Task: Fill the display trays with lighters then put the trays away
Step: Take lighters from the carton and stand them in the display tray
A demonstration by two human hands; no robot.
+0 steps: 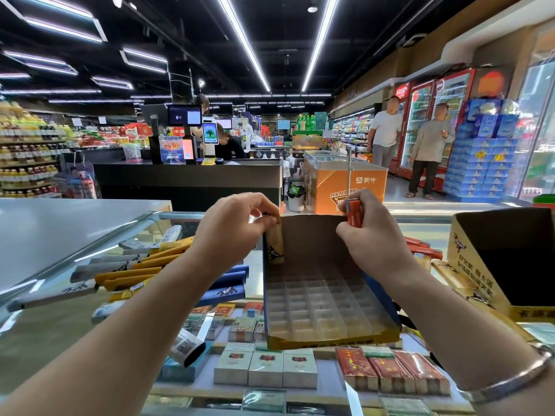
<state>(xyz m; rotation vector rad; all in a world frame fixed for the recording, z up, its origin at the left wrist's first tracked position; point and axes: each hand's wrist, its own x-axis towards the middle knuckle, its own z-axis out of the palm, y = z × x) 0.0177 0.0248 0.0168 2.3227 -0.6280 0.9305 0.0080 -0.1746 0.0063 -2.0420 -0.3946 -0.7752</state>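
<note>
Tray (324, 298) sits on the glass tabletop (60, 310), centre of view, its back flap upright and its clear cell grid showing no lighters but one.

Left hand (231, 232) at the tray's back-left corner: fingers curled, grip pinching the top of a tan lighter (274, 244) that stands upright in the corner cell against the tray's left wall.

Right hand (375, 235) over the tray's back-right edge: grip closed round a few orange-red lighters (354, 213), their tops poking above the fist. Silver bangle (507, 382) on that wrist.

Left of the tray, a loose heap of lighters (126, 271) lies flat on the glass: grey, yellow, some dark blue ones nearest the tray wall. One grey-and-black lighter (187, 346) lies apart, in front of the heap, near the tray's front-left corner.

Right of the tray, more red lighters (423, 249) lie on the glass, partly hidden behind the right wrist. Farther right stands an open yellow box (492, 265), dark inside.

Under the glass, in front of the tray, rows of cigarette packs (267, 367).

Beyond the tray: checkout counter (186, 178), orange freezer (345, 181).
</note>
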